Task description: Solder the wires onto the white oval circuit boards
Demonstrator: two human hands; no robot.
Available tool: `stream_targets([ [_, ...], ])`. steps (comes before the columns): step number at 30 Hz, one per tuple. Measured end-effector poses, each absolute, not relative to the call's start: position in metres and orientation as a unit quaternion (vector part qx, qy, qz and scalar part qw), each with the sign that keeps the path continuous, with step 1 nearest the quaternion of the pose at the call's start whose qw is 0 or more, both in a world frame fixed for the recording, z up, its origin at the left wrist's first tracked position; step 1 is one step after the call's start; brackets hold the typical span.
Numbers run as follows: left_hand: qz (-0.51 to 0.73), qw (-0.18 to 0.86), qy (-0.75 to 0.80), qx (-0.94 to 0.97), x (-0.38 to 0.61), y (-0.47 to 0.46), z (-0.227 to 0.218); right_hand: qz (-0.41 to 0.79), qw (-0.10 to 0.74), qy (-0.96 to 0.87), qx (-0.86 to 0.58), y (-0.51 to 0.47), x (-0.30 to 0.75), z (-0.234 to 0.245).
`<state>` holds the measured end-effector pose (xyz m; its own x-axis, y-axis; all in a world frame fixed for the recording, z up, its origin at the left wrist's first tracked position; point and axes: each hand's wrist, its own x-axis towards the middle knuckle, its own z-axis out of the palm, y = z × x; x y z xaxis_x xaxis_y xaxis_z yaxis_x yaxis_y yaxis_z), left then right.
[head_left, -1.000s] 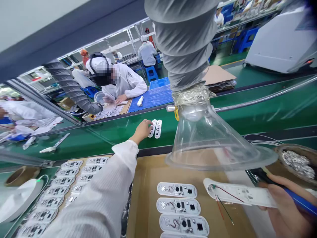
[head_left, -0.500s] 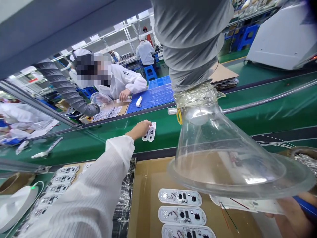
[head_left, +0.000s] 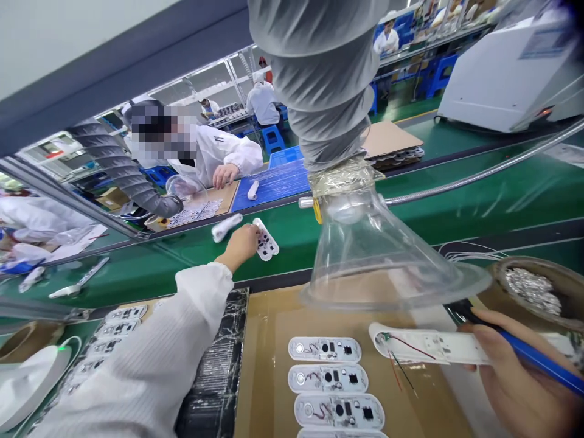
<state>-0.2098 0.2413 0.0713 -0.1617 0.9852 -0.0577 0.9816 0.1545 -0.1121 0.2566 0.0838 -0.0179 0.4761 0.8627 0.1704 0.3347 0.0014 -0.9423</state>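
Note:
My left hand (head_left: 241,244) is stretched over the green belt, its fingers closed on a pair of white oblong circuit-board plates (head_left: 268,243) lying side by side. Just beyond my wrist, a white plastic handle piece (head_left: 227,227) rests on the belt. At the lower right, my right hand (head_left: 520,380) grips a long white plastic housing (head_left: 422,344); red and green wires hang from its rounded end. A blue-handled tool (head_left: 541,359) with a black front also sits in this hand; its tip is hard to make out. Several oblong board plates (head_left: 327,378) form a column on the brown cardboard (head_left: 264,340).
A clear fume hood (head_left: 365,261) on a grey duct hangs over the cardboard. A round bowl (head_left: 497,277) of shiny bits stands to the right. More boards (head_left: 107,347) lie at left near a white device (head_left: 34,380). A co-worker (head_left: 205,149) sits across the belt.
My left hand and the two plates have shifted slightly left, and the plates have turned. The handle piece now lies on the belt. My right hand and the housing show more fully.

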Motion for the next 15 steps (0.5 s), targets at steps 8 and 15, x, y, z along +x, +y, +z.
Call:
stream_targets([
  [8, -0.056, -0.109, -0.773, -0.623, -0.089, 0.137, 0.044, 0.324, 0.602, -0.418, -0.599, 0.08, 0.255, -0.003],
  [15, -0.047, -0.148, -0.773, -0.615, -0.046, 0.086, 0.037, 0.321, 0.596, -0.473, -0.564, 0.081, 0.254, -0.012],
])
